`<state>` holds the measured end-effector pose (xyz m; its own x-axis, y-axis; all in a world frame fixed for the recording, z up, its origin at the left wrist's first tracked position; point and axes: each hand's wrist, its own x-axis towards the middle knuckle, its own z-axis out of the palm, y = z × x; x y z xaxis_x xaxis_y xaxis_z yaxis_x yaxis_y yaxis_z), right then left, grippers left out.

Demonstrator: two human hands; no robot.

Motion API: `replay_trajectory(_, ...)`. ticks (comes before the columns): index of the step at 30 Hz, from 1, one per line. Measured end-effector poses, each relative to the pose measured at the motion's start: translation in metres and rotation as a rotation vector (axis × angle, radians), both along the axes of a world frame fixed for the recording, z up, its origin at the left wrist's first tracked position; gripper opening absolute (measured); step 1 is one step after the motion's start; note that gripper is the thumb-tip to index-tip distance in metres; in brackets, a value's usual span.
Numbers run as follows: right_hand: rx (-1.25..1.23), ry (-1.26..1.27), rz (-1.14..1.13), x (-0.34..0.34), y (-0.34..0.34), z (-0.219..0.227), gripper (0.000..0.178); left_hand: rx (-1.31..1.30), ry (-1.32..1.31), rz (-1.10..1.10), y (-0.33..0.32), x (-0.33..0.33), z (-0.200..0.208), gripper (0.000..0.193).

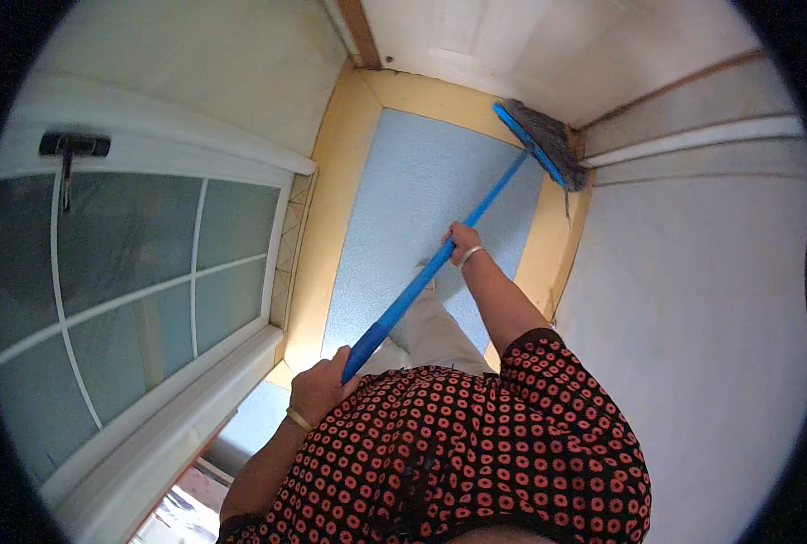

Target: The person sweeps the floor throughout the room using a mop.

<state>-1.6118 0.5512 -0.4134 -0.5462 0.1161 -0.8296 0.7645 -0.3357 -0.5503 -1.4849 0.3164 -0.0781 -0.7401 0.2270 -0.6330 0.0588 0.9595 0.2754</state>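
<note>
A long blue broom or flat dust mop with a grey fringed head (544, 140) runs diagonally across the view. Its head is pressed into the far right corner of the floor, touching the wall's foot. My left hand (320, 392) is closed round the top end of the blue handle (412, 288), close to my body. Farther down the same handle, my right hand (463, 239) is wrapped round it at about the middle. A thin dark strand hangs from the mop head's near end.
The floor is a light blue panel (412, 172) with a yellow border (335, 204). To the left stands a white-framed glass door (131, 263) with a dark handle (74, 147). White walls (684, 290) close in the right side, and a white door panel (476, 41) the far side.
</note>
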Motion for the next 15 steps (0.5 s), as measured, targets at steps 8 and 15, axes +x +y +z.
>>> replay_trajectory(8,-0.148,-0.381,-0.303,-0.011,-0.013,0.019,0.004,0.069,0.261,0.117,-0.004,0.026,0.026,0.034)
replay_trajectory(15,-0.051,0.027,0.367,0.042,-0.118,-0.016,0.005,-0.021,0.155,0.388,-0.036,0.128,0.038,0.042)
